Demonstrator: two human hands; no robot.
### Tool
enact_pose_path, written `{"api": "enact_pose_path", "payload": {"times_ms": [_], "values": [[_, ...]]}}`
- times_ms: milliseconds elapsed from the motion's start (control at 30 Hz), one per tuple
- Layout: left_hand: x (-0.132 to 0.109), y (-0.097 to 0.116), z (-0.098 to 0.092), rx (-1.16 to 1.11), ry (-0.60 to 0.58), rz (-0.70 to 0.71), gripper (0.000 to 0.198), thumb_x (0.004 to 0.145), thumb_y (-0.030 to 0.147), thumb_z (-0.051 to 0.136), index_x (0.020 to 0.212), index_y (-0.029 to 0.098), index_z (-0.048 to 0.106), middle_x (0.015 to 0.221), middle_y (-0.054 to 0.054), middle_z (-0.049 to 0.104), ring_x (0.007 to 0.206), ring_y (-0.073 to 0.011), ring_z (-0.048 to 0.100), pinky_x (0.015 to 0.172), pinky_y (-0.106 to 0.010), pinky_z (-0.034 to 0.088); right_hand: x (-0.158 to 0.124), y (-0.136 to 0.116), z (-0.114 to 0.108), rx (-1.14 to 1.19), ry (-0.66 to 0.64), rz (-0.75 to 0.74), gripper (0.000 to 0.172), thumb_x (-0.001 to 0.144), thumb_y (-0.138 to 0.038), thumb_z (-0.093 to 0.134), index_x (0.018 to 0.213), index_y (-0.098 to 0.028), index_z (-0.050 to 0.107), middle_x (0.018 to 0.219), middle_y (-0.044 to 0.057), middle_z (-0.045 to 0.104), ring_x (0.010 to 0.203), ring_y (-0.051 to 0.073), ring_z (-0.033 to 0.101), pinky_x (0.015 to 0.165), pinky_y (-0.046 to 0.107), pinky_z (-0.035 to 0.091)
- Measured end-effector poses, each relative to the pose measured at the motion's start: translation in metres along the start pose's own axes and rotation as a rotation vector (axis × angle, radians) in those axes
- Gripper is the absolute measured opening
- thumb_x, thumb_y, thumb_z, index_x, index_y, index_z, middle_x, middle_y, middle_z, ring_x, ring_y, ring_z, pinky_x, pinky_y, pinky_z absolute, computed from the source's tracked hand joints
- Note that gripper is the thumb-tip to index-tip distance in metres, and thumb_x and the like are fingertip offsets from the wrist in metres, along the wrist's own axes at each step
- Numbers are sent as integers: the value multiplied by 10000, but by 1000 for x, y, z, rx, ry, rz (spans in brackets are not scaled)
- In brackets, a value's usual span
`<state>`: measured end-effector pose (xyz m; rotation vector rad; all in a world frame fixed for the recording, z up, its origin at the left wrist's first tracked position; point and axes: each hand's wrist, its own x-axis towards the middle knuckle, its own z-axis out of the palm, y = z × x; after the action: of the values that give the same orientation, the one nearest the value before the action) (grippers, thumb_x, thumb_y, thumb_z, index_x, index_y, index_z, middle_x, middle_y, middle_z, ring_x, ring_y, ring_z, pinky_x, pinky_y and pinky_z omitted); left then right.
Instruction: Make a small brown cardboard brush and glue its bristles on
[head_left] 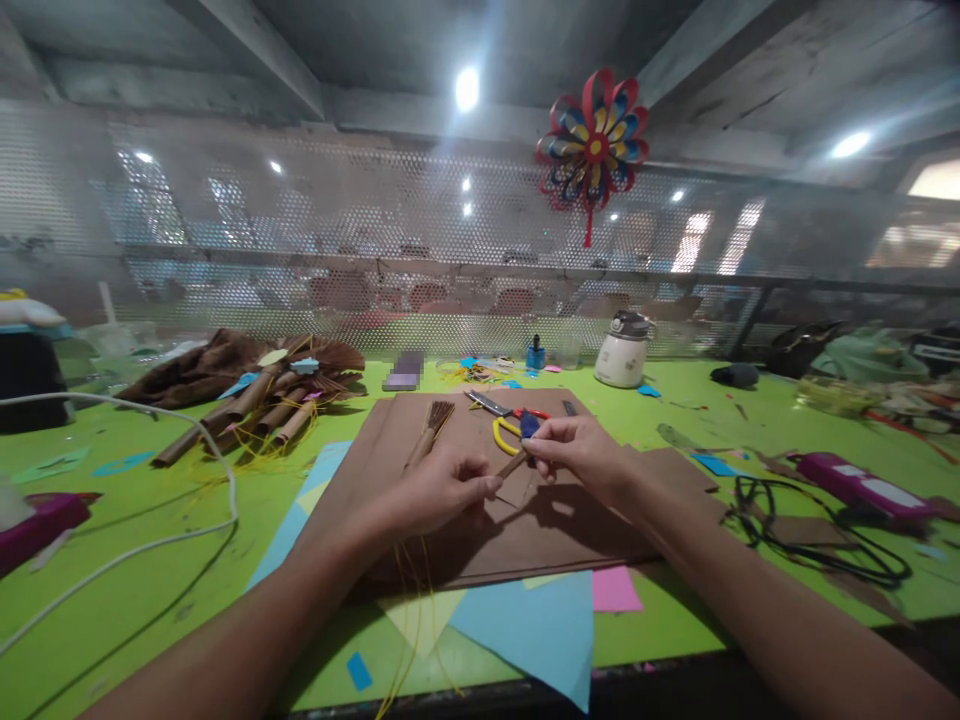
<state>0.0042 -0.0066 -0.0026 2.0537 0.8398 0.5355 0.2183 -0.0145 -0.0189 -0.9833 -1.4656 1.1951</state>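
A narrow brown strip, apparently paper or card, spans the gap between my hands. My left hand pinches its near end between thumb and fingers. At the far end, my right hand is closed on the strip, beside a small dark blue piece whose kind I cannot make out. Just behind lie scissors with a yellow handle, and a red-handled tool close by. Beyond my left wrist rests a small brown fringed bundle, partly hidden. Brown cardboard lies beneath both hands.
Brown rolled, fringed bundles are heaped at the left. A white cable loops there. Behind stand a blue bottle and a white jug. On the right are a black cord and a purple device.
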Motion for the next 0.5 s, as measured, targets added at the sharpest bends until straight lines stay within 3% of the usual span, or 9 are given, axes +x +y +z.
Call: {"api": "enact_pose_path", "payload": {"times_ms": [200, 500], "values": [[1, 4, 0, -141, -54, 50, 285, 790, 361, 530, 621, 168, 654, 535, -9, 555, 460, -92, 400, 459, -230, 273, -3, -8, 3, -35, -41, 55, 321, 632, -409, 735, 607, -128, 582, 483, -17, 556, 430, 74, 479, 468, 231, 398], [5, 0, 13, -415, -75, -83, 123, 699, 297, 617, 660, 180, 616, 522, 3, 534, 451, -97, 456, 444, -225, 338, -7, -14, 21, -187, -41, 62, 320, 645, -422, 701, 590, -151, 540, 439, -49, 494, 419, 68, 427, 458, 216, 329]]}}
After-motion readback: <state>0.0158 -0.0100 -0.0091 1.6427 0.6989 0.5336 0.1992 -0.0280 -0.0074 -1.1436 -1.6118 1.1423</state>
